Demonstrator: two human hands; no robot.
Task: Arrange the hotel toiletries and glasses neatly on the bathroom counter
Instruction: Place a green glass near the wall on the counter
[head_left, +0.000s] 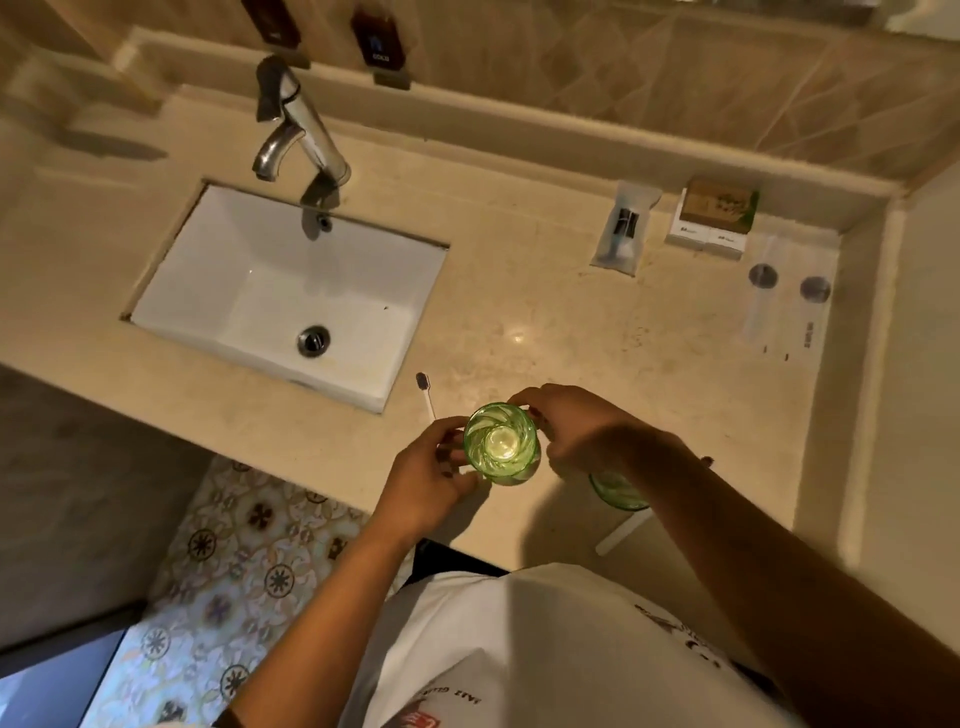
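Second glass (615, 491) right of the sink (291, 296) is mostly hidden by the right forearm. Upright green glass (501, 444) is gripped by curled fingers of left hand (428, 475) and right hand (576, 423).

A single head-worn wide-angle camera looks steeply down and forward from above the counter (519, 291). The near counter edge and the person's torso fill the lower frame; the sink (291, 280) lies upper left, the tiled back wall (649, 78) along the top. Straight edges curve toward the frame borders.
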